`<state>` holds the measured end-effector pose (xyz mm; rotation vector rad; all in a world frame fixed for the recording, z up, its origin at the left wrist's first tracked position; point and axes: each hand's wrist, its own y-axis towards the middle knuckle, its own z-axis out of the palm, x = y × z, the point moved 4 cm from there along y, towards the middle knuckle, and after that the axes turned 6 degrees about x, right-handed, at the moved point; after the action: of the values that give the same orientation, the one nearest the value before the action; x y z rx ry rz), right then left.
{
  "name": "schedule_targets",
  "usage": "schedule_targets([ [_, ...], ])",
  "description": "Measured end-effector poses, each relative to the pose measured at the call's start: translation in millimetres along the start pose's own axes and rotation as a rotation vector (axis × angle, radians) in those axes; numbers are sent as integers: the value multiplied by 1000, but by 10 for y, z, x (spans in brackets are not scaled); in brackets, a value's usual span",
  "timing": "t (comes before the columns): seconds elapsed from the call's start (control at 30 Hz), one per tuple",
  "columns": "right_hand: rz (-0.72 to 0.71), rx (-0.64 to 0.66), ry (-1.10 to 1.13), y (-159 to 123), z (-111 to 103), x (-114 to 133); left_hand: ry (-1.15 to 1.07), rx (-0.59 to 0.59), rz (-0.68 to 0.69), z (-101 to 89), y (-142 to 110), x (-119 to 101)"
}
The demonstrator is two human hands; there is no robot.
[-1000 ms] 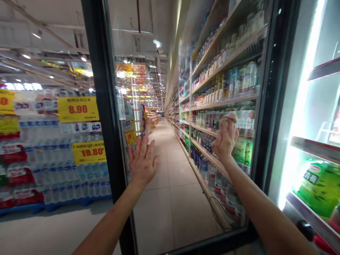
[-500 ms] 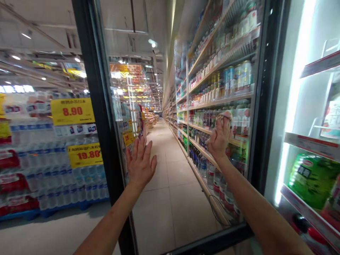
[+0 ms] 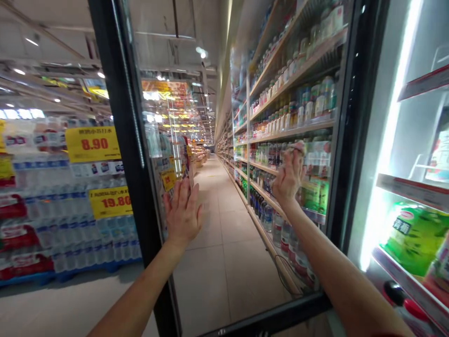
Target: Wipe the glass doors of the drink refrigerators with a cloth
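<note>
A glass cooler door with a black frame stands swung open in front of me. My left hand lies flat against the left part of the pane, its fingers stretched and a little apart. On the right part of the glass, my right hand presses a crumpled pale cloth, which sticks out past the fingertips. Most of the cloth is hidden behind the fingers. Shelves of bottles and cans show in the glass behind my right hand.
To the right is the lit cooler, with a green drink pack on a shelf and red- and black-capped bottles below. Left of the door, stacked water bottles carry yellow price signs. A tiled aisle runs ahead, seen through the glass.
My view has shifted slightly, so the door sits further left. My right hand, with the cloth, has moved a little left and up; my left hand stays flat on the glass.
</note>
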<state>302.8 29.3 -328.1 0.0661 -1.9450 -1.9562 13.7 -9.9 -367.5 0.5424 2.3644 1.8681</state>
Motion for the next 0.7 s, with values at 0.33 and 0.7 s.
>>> schedule_targets([
  [0.33,-142,34,8,-119,10,-4,8,17,-3,-17,14,-3],
  [0.7,-487,147,9,-242,23,311,56,-5,29,-29,10,1],
])
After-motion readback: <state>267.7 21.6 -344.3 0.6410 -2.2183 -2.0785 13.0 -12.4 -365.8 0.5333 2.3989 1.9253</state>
